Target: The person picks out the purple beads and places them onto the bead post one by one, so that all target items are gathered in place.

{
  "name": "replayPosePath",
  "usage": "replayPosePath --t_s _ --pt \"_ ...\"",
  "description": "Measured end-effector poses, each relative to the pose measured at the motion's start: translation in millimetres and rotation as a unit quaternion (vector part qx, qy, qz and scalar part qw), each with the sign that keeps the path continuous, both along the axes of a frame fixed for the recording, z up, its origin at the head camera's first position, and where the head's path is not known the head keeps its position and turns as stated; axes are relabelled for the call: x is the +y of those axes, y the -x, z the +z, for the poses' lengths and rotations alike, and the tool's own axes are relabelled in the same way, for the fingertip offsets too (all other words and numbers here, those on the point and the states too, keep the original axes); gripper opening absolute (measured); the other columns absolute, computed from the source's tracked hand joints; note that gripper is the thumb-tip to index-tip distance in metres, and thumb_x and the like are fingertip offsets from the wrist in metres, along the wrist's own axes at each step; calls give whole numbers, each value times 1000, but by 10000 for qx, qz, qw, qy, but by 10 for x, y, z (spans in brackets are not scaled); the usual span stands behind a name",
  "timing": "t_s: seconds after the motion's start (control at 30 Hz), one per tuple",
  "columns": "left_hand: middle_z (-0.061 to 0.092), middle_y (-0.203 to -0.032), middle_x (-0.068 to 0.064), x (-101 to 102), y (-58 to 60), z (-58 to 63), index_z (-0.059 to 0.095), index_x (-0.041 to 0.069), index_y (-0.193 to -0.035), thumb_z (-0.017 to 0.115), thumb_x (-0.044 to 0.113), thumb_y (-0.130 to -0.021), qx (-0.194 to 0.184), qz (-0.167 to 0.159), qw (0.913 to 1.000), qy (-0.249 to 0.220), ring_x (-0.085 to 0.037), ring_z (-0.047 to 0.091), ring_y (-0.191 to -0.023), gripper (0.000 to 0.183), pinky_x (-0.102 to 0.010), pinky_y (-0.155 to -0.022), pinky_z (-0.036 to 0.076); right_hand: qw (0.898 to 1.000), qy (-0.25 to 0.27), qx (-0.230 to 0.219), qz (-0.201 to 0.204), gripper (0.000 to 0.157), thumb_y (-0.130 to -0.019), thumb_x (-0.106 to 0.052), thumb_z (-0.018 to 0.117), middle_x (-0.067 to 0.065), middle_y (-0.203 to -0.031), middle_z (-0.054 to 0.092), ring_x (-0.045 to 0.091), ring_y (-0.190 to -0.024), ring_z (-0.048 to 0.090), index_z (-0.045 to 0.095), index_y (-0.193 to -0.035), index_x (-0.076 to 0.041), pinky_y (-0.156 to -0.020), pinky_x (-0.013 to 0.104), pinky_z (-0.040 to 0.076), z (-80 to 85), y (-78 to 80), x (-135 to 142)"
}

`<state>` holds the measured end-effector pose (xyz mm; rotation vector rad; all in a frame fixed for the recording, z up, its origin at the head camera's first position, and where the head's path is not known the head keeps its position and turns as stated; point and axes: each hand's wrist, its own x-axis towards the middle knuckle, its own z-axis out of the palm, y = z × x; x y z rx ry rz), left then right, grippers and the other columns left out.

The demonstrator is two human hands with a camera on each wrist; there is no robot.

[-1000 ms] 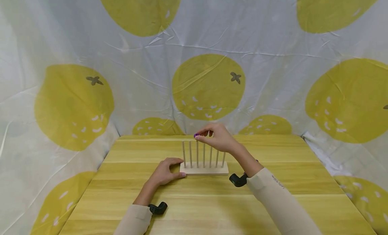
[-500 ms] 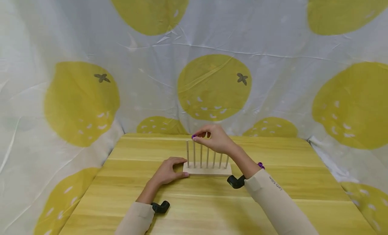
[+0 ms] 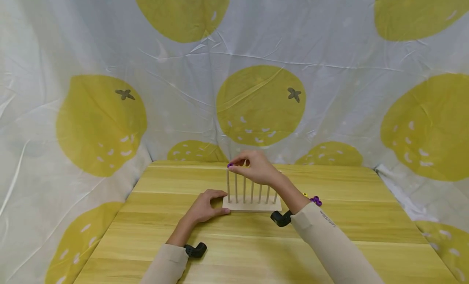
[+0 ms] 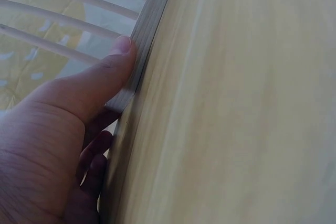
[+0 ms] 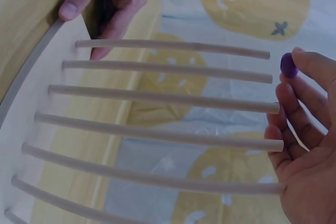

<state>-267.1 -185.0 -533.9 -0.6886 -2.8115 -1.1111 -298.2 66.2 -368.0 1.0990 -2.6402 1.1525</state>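
A wooden stand (image 3: 253, 206) with a row of several upright pegs sits on the table. My left hand (image 3: 203, 208) grips the left end of its base, thumb along the front edge and fingers behind, as the left wrist view shows at the base (image 4: 149, 30). My right hand (image 3: 258, 169) pinches a purple bead (image 3: 230, 165) between thumb and forefinger, at the top of the leftmost peg (image 3: 228, 186). From the right wrist, the bead (image 5: 288, 65) appears just past the tip of that end peg (image 5: 210, 48), with a small gap between them.
Several purple beads (image 3: 317, 201) and a yellow bead (image 3: 305, 194) lie on the table to the right of the stand, partly behind the right forearm. A cloth (image 3: 179, 84) printed with yellow fruit hangs behind the wooden table (image 3: 234, 251).
My right hand has carried the purple bead leftward along the peg tops, from the third peg to the leftmost. More loose beads show beyond the right sleeve. My left hand keeps its grip.
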Motion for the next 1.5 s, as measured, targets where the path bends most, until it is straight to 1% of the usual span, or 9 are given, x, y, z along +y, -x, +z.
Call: replayPosePath --t_s 0.17,0.3,0.53,0.83,1.13,1.4,1.5 --pt "68 -136 -3 1 2 4 71 18 -131 86 51 -81 -5 9 10000 13 -29 58 -133 61 -51 -114 45 10000 -47 -45 65 16 -99 -35 71 -11 -95 71 10 -86 60 80 -107 -24 -79 30 52 -15 10 -22" --pt "68 -135 -3 5 5 6 72 18 -130 86 51 -81 -7 5 10000 -5 -29 58 -133 61 -52 -114 45 9998 -177 63 76 18 -99 -37 71 -12 -96 72 9 -87 59 81 -108 -25 -80 30 52 -37 22 -34" --pt "68 -136 -2 16 14 -1 72 19 -130 86 52 -81 -40 29 10000 -5 -28 58 -133 61 -51 -115 45 9992 -397 82 22 17 -99 -35 71 -12 -97 73 9 -91 59 81 -107 -24 -81 30 52 -56 28 -61" --pt "69 -134 -3 1 2 -5 72 18 -129 86 52 -80 30 88 10000 28 -29 59 -131 61 -52 -113 46 9987 -486 98 131 17 -100 -34 70 -12 -102 75 8 -92 59 81 -107 -23 -82 29 52 -76 30 -97" --pt "68 -135 -3 4 5 -14 72 19 -129 86 53 -80 -24 104 9999 8 -29 58 -133 62 -52 -114 45 9983 -571 30 131 18 -100 -34 69 -10 -104 76 9 -93 58 80 -108 -22 -83 30 52 -73 23 -98" --pt "69 -134 -1 9 13 -35 73 21 -129 86 52 -80 25 68 10000 11 -28 59 -132 59 -53 -113 46 9985 -548 -21 70 24 -101 -34 69 -4 -106 74 11 -94 60 79 -115 -16 -81 29 53 -65 3 -62" --pt "68 -135 -2 9 11 -25 72 21 -129 86 52 -80 -23 74 10000 11 -29 58 -133 60 -53 -114 45 9987 -491 -25 95 26 -101 -34 68 -4 -106 73 11 -94 60 78 -116 -15 -79 29 53 -65 2 -47"
